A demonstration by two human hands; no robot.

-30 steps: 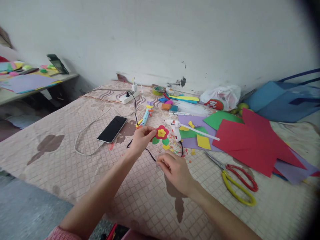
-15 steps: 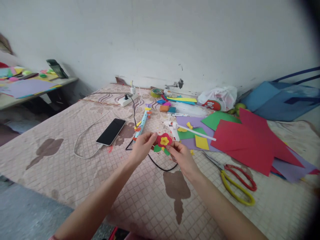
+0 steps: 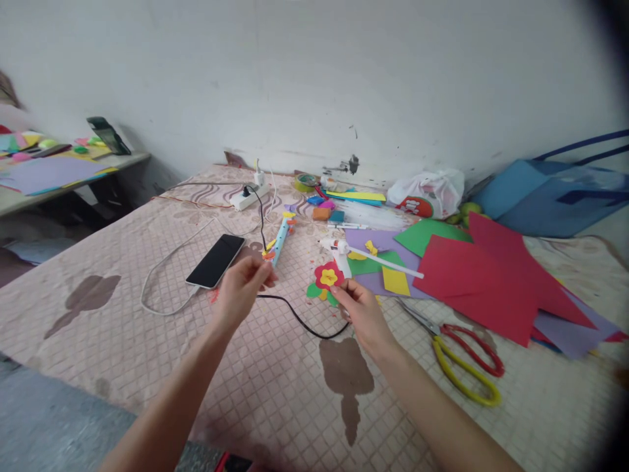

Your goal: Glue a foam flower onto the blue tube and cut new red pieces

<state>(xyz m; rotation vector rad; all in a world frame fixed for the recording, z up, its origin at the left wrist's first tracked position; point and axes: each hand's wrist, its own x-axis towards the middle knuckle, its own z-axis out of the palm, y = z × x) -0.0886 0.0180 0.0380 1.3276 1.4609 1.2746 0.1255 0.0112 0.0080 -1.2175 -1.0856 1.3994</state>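
Observation:
My right hand (image 3: 362,308) pinches a paper flower (image 3: 328,276) by its lower right side. The flower has red petals, a yellow centre and green leaves below. My left hand (image 3: 243,285) is apart from it, thumb and fingers pressed together; what they hold, if anything, is too small to make out. Just beyond its fingertips lies a light blue strip (image 3: 281,241) with dark dots and small orange and yellow pieces. Behind the flower rests a white glue gun (image 3: 339,252) with a long glue stick in it.
Scissors (image 3: 437,334) with red and yellow handles lie at right, near red sheets (image 3: 484,288). A phone (image 3: 216,261) on a cable lies at left. A black cord (image 3: 304,326) runs between my hands. A power strip (image 3: 249,196) and plastic bag (image 3: 430,193) stand farther back.
My left hand has let go of the paper flower and moved left, away from it. My right hand keeps the flower in nearly the same place.

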